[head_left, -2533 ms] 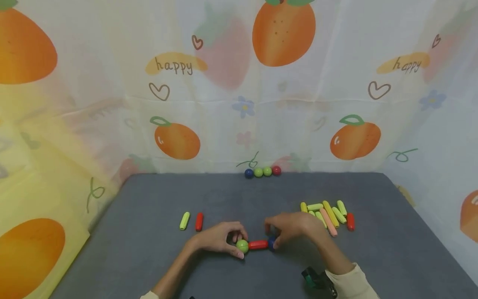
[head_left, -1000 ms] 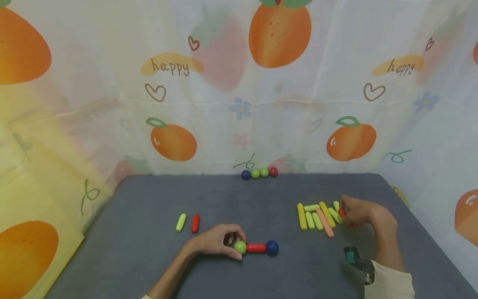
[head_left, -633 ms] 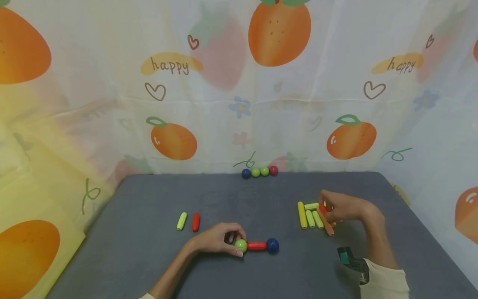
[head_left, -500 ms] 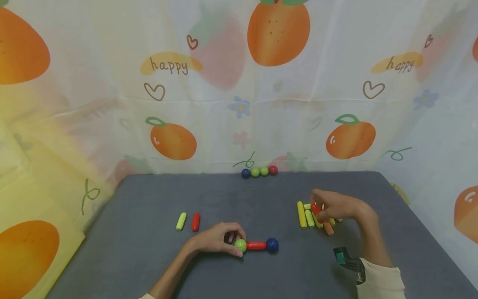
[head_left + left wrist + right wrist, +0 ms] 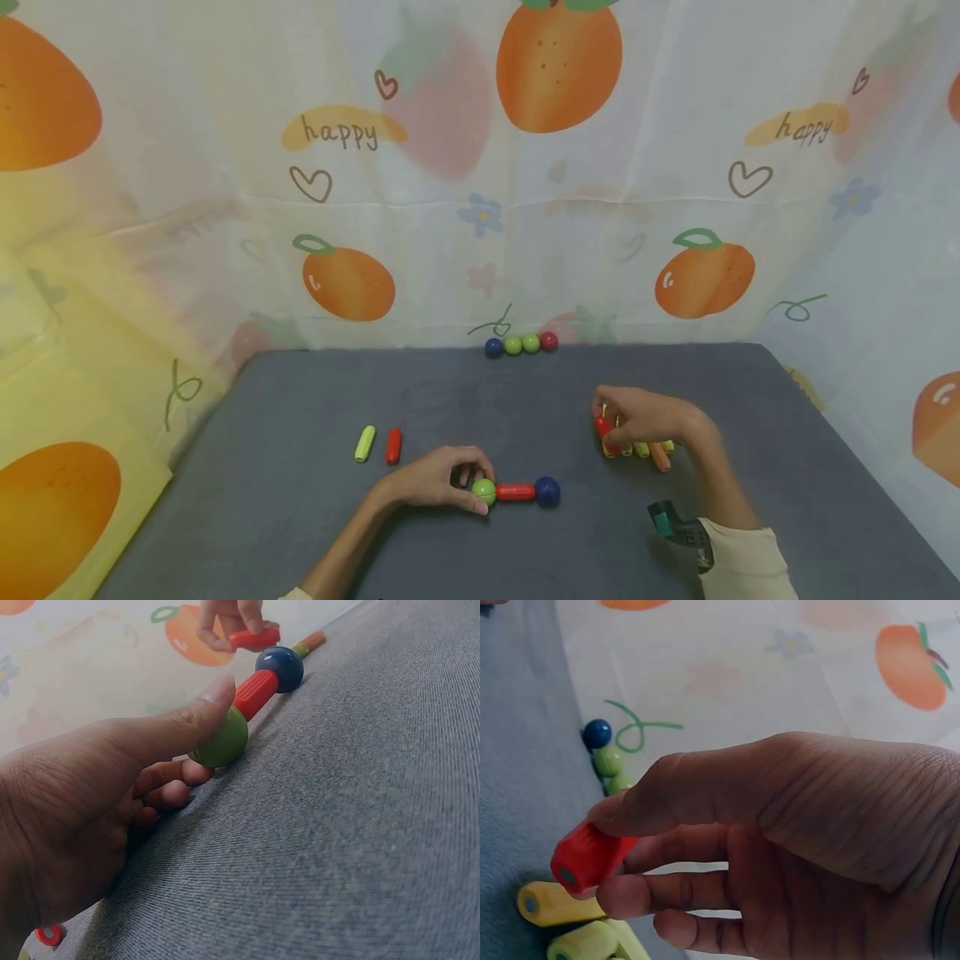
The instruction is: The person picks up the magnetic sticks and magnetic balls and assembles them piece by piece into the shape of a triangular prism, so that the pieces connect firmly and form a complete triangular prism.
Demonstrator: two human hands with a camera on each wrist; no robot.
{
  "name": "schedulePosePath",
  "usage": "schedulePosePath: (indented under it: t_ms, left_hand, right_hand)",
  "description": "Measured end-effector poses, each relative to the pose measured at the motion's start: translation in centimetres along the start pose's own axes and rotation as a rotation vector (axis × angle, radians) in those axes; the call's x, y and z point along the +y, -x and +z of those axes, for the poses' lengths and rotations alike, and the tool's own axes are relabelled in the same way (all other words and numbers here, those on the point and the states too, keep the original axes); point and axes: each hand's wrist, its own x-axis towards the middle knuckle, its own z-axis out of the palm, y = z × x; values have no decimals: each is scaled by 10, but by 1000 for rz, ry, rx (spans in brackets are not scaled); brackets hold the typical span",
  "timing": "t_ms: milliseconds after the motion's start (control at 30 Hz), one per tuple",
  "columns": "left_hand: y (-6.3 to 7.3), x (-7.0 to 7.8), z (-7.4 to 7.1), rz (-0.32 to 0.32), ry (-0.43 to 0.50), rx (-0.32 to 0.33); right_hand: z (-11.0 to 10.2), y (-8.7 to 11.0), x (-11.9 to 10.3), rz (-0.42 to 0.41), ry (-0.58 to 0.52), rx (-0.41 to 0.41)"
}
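Got left hand [image 5: 429,482] near centre, gripping between thumb and bent fingers, with left forearm [image 5: 343,542] slanting in from lower left. Got right hand [image 5: 651,414] farther forward, bent at the wrist, pinching between thumb and fingers (palm visible in right wrist view), with right forearm [image 5: 726,487] angled up-left.

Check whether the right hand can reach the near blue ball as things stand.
Probably yes: nothing shows between the right hand and the near blue ball, though it pinches a red rod.
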Motion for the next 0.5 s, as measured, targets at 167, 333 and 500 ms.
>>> schedulePosePath:
  t_ms: [167,333,500]
  left_hand:
    - [0,-2,1,17,0,2]
    - [0,-2,1,23,3,0]
    - [-1,-2,0,24,1,6]
  right_hand:
    - [6,-9,-1,-32,8,6]
    - [15,-21,-6,-85,-26,-34]
    - [28,-37,-10,-92,-50,-68]
